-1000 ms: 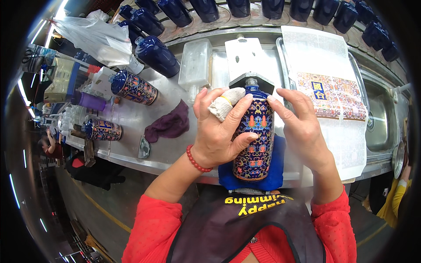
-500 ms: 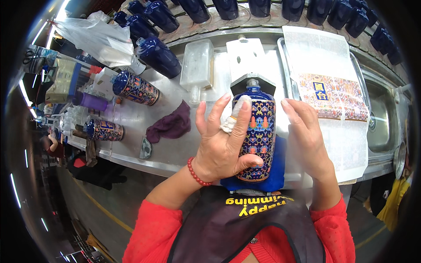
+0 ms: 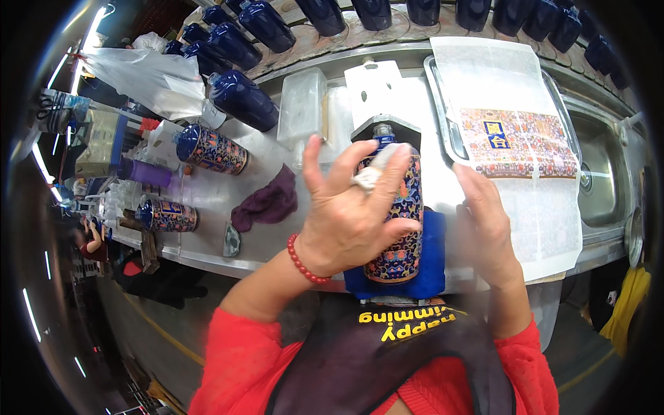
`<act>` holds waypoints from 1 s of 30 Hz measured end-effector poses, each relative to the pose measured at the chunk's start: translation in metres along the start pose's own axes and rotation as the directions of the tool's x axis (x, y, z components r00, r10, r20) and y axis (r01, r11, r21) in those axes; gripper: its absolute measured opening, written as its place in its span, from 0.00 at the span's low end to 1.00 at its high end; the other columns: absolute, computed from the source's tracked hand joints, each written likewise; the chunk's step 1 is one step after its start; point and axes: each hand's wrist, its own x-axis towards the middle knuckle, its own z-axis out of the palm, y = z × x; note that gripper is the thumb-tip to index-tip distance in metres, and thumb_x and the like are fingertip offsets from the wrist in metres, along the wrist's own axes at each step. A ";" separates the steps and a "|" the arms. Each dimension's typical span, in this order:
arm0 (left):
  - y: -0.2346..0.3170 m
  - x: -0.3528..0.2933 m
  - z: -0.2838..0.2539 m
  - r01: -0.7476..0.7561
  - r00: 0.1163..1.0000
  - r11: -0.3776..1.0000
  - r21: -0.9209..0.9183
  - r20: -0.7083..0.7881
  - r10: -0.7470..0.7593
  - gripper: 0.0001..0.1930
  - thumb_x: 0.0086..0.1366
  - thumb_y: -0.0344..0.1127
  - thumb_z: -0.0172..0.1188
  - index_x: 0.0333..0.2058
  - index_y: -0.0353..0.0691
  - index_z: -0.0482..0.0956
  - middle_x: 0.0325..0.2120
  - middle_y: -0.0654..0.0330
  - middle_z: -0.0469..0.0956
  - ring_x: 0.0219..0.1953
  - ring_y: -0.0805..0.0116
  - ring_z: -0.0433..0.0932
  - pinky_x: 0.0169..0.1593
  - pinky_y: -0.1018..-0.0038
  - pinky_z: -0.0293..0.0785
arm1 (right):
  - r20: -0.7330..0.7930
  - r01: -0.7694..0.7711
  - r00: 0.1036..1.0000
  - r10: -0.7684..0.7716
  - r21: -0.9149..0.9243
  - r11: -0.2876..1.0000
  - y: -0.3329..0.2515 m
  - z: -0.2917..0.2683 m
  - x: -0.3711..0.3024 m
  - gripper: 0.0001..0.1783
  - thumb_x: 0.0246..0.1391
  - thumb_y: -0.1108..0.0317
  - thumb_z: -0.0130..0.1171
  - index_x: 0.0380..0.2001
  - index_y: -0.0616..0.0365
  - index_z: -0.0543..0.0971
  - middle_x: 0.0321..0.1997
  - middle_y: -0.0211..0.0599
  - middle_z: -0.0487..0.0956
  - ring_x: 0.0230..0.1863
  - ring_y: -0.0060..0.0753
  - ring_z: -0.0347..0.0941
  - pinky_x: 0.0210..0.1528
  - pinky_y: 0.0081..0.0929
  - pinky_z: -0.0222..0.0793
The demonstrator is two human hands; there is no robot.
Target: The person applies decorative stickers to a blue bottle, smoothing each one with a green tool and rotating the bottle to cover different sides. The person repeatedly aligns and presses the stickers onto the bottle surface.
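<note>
A dark blue bottle (image 3: 393, 264) with a colourful floral band lies in front of me on a blue cloth (image 3: 433, 252). Its neck points away, into a grey metal bracket (image 3: 406, 124). My left hand (image 3: 353, 221) rests across the bottle with fingers spread. White wrapping covers one of its fingers, and part of the bottle is hidden beneath the hand. Right of the bottle, my right hand (image 3: 487, 228) hovers apart from it, fingers loosely extended and a little blurred. Beyond that hand, a printed floral sheet (image 3: 546, 149) lies on white paper (image 3: 484, 66) over a metal tray (image 3: 437, 90).
Two decorated bottles (image 3: 211, 149) (image 3: 166, 214) and a plain blue bottle (image 3: 243, 100) are at left. A purple cloth (image 3: 266, 200) and a clear container (image 3: 302, 107) lie nearer. Several blue bottles (image 3: 373, 12) line the back conveyor; a sink (image 3: 600, 166) is at right.
The bottle's visible pattern has shifted, as if it turned. My left hand has slid rightward over it, covering more. The right hand stays beside it, and the whole view has shifted slightly.
</note>
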 end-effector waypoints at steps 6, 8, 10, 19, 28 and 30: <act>-0.006 -0.026 0.010 0.110 0.990 0.979 -0.169 -0.073 -0.123 0.34 0.72 0.62 0.52 0.63 0.40 0.76 0.47 0.63 0.84 0.61 0.56 0.68 0.72 0.43 0.35 | 0.121 -0.400 0.914 0.388 0.439 0.805 0.005 -0.012 0.041 0.15 0.64 0.71 0.60 0.51 0.64 0.76 0.45 0.35 0.80 0.47 0.22 0.76 0.50 0.24 0.73; -0.006 -0.027 0.013 0.109 0.989 0.980 -0.167 -0.079 -0.123 0.34 0.72 0.62 0.52 0.62 0.41 0.76 0.49 0.62 0.83 0.61 0.55 0.68 0.72 0.43 0.35 | 0.179 -0.341 0.940 0.290 0.512 0.788 0.016 -0.006 0.058 0.14 0.63 0.66 0.62 0.48 0.61 0.77 0.42 0.31 0.79 0.44 0.19 0.74 0.49 0.20 0.70; -0.007 -0.027 0.013 0.100 0.990 0.982 -0.161 -0.081 -0.114 0.33 0.71 0.62 0.52 0.62 0.41 0.77 0.50 0.62 0.82 0.61 0.56 0.69 0.72 0.44 0.36 | 0.298 -0.407 0.912 0.281 0.569 0.715 0.026 0.004 0.066 0.14 0.64 0.66 0.63 0.48 0.61 0.77 0.42 0.30 0.79 0.45 0.18 0.73 0.49 0.19 0.70; -0.020 -0.025 0.014 0.052 0.992 0.982 -0.183 -0.102 -0.071 0.31 0.72 0.60 0.53 0.60 0.41 0.78 0.50 0.61 0.83 0.61 0.58 0.70 0.73 0.45 0.36 | 0.207 -0.414 0.900 0.384 0.682 0.603 0.036 0.024 0.052 0.13 0.66 0.66 0.62 0.48 0.61 0.77 0.42 0.28 0.80 0.43 0.17 0.74 0.47 0.17 0.71; -0.034 0.004 0.010 -0.115 0.993 0.976 -0.186 0.014 0.120 0.32 0.75 0.63 0.43 0.66 0.48 0.74 0.25 0.66 0.83 0.64 0.58 0.68 0.72 0.41 0.34 | 0.101 -0.349 0.857 0.505 0.835 0.425 0.025 0.024 0.041 0.12 0.63 0.69 0.64 0.48 0.60 0.79 0.41 0.29 0.82 0.41 0.17 0.76 0.46 0.17 0.73; -0.039 0.010 0.011 -0.183 0.978 0.974 -0.131 0.075 0.194 0.32 0.75 0.63 0.43 0.66 0.49 0.74 0.23 0.66 0.82 0.64 0.58 0.68 0.72 0.41 0.33 | 0.096 -0.355 0.864 0.494 0.811 0.464 0.024 0.022 0.036 0.12 0.63 0.69 0.63 0.48 0.60 0.79 0.42 0.29 0.82 0.42 0.17 0.76 0.46 0.17 0.73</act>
